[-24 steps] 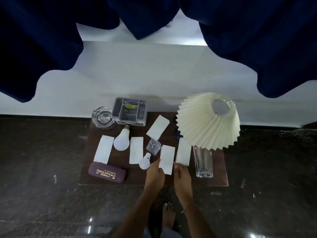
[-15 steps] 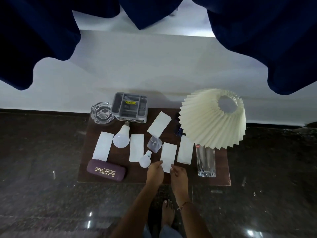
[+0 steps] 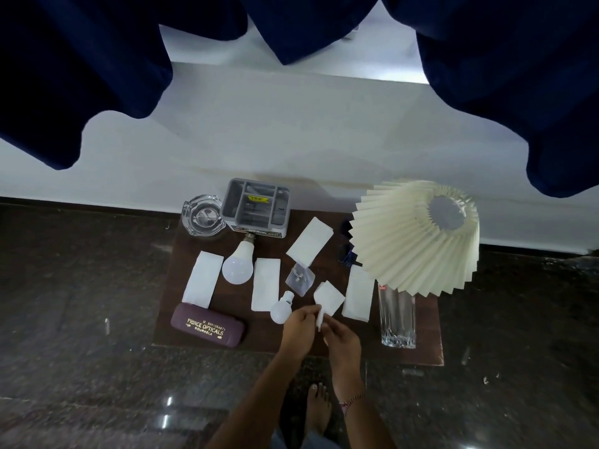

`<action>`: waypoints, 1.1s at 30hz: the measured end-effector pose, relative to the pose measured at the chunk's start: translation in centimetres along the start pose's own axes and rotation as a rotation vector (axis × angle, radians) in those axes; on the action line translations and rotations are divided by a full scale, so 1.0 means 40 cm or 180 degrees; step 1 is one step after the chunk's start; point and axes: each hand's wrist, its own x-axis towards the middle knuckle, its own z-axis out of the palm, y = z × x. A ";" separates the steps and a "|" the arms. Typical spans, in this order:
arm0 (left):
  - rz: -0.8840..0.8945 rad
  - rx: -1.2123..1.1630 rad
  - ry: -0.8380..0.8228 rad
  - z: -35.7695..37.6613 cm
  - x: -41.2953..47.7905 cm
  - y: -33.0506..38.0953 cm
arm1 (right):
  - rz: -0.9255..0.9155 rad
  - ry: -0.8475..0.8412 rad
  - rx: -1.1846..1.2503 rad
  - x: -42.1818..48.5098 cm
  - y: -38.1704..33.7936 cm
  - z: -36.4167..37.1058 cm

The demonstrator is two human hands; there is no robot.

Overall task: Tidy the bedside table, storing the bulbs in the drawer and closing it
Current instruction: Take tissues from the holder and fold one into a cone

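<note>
Lying on their sides on the dark brown wooden bedside table (image 3: 372, 338), the large white dome-shaped bulb (image 3: 238, 268) and the small white bulb (image 3: 281, 311) had not yet been stored. No drawer showed in the head view. By that, the task looked barely begun: both bulbs were left to put away, the drawer left to shut, and the clutter left to sort.

The large bulb sat left of centre, its long axis running near to far. Its metal base pointed away from the person and slightly right, close to the grey plastic compartment organiser (image 3: 256, 209), with the dome towards the near edge. The small bulb lay nearer the front, tilted the same way, base far and dome near.

Neither hand held a bulb. The left hand (image 3: 299, 330), just beside the small bulb, and the right hand (image 3: 343, 338) each had their fingers curled, pinching the near corner of one white paper slip (image 3: 329, 298), which rose bent from the tabletop. Whether the left hand touched the small bulb could not be told.

Around these lay four more flat white slips (image 3: 265, 283) and a small clear plastic packet (image 3: 299, 280). A maroon spectacle case with gold lettering (image 3: 207, 328) lay at the front left and a clear glass ashtray (image 3: 202, 218) at the far left. A tall clear glass tumbler (image 3: 397, 319) stood at the right, under a cream pleated lampshade (image 3: 405, 241).
</note>
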 end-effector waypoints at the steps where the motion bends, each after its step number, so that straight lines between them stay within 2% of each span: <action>1: 0.0069 -0.0055 0.0020 0.000 -0.008 0.003 | -0.0035 0.0021 0.0090 -0.005 -0.005 -0.002; 7: 0.0256 -0.0346 0.0290 -0.023 -0.059 0.056 | -0.0113 0.0013 0.0692 -0.028 -0.076 0.005; 14: 0.0631 -0.0796 0.0514 -0.108 -0.072 0.149 | -0.0252 -0.0512 0.1024 -0.033 -0.211 0.050; 17: 0.0823 -0.1009 0.0602 -0.157 -0.051 0.186 | -0.0490 -0.0721 0.0931 -0.027 -0.277 0.076; 24: 0.0910 -0.1310 0.0264 -0.278 0.019 0.282 | -0.0872 -0.1342 0.0690 0.007 -0.413 0.134; 28: 0.1222 -0.0974 0.0245 -0.359 0.070 0.345 | -0.1259 -0.1307 0.0102 0.050 -0.464 0.173; 33: 0.1547 0.0103 0.0737 -0.434 0.138 0.411 | -0.1753 -0.0831 -0.0808 0.087 -0.528 0.212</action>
